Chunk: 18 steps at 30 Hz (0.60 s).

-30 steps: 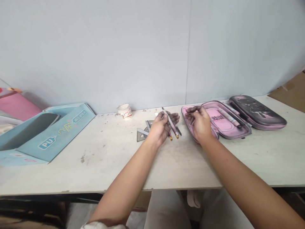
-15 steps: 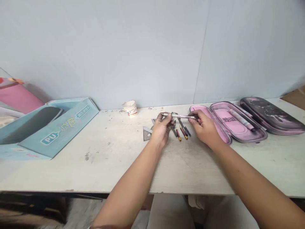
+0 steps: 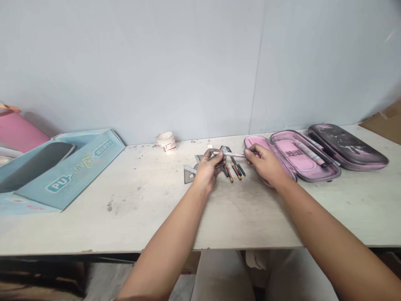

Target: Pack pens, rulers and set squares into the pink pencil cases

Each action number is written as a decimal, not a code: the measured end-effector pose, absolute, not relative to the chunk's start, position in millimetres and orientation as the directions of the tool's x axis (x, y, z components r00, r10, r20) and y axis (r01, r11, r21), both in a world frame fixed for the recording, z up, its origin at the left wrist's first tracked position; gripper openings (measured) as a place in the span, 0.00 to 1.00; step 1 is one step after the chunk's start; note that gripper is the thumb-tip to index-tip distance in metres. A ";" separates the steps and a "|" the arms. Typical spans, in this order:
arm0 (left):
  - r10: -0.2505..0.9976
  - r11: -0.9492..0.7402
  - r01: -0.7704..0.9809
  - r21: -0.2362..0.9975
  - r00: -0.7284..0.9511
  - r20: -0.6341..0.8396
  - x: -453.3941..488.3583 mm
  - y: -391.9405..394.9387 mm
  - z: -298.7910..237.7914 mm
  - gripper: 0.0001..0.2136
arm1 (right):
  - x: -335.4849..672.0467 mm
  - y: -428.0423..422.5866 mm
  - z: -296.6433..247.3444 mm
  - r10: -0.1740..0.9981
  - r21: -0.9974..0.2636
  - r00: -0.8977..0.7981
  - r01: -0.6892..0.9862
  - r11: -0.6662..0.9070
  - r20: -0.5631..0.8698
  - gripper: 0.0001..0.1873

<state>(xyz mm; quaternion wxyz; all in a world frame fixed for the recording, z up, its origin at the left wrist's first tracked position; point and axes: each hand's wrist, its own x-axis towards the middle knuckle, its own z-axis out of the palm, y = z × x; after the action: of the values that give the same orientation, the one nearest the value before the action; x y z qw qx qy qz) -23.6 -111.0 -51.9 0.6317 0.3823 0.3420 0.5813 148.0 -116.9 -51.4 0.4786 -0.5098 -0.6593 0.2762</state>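
Note:
A slim, light-coloured pen (image 3: 236,155) is held level above the table between my two hands. My left hand (image 3: 209,170) pinches one end between thumb and fingers. The fingers of my right hand (image 3: 262,162) are closed on the other end. Under and behind the pen lie several dark pens and pencils, among them a red pencil (image 3: 229,174) with a yellow end. Beside my left hand is a clear set square (image 3: 189,176), partly hidden by that hand. An open pencil case (image 3: 334,174) with pink lining stands just right of my right hand, holding a pastel-patterned marker (image 3: 308,152).
A closed black and pink case (image 3: 351,146) lies right of the open one. At the wall stands a paper cup (image 3: 167,143) near some crumbs. A light-blue box (image 3: 84,169) fills the left side, and brown cardboard (image 3: 384,123) is at the far right.
The view has shifted slightly to the right, so things sit further left in the picture. Both hands still hold the pen, with little change in their grip.

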 end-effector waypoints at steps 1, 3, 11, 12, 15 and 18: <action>0.997 0.026 -0.479 0.878 0.080 0.015 -23.7 -110.3 -51.7 0.14 | 148.5 -116.9 -50.7 0.924 -0.831 -0.020 0.432 0.352 0.381 0.11; 1.000 0.003 -0.499 0.867 0.029 0.013 -24.9 -107.8 -51.5 0.15 | 149.1 -117.4 -50.0 0.881 -0.761 -0.008 0.500 0.413 0.473 0.08; 0.990 -0.050 -0.470 0.881 -0.138 -0.017 -29.8 -101.1 -55.3 0.12 | 130.9 -129.0 -61.5 0.798 -0.103 -0.314 0.901 0.421 0.514 0.12; 0.991 -0.052 -0.459 0.887 -0.132 -0.010 -29.3 -101.5 -55.8 0.12 | 128.7 -130.5 -61.7 0.800 -0.060 -0.360 0.897 0.439 0.479 0.13; 0.994 -0.054 -0.434 0.899 -0.111 0.006 -28.0 -102.9 -56.2 0.12 | 127.8 -132.9 -57.7 0.815 -0.036 -0.381 0.898 0.438 0.437 0.15; 0.996 -0.048 -0.414 0.909 -0.090 0.011 -27.4 -103.5 -56.6 0.13 | 132.8 -132.4 -51.6 0.842 -0.032 -0.289 0.940 0.340 0.456 0.16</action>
<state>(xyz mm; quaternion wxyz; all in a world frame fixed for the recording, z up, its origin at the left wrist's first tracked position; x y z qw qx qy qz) -27.4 -103.5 -56.6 0.5654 0.3678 0.3953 0.6235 132.8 -132.4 -51.6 0.2012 -0.5613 -0.7935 -0.1219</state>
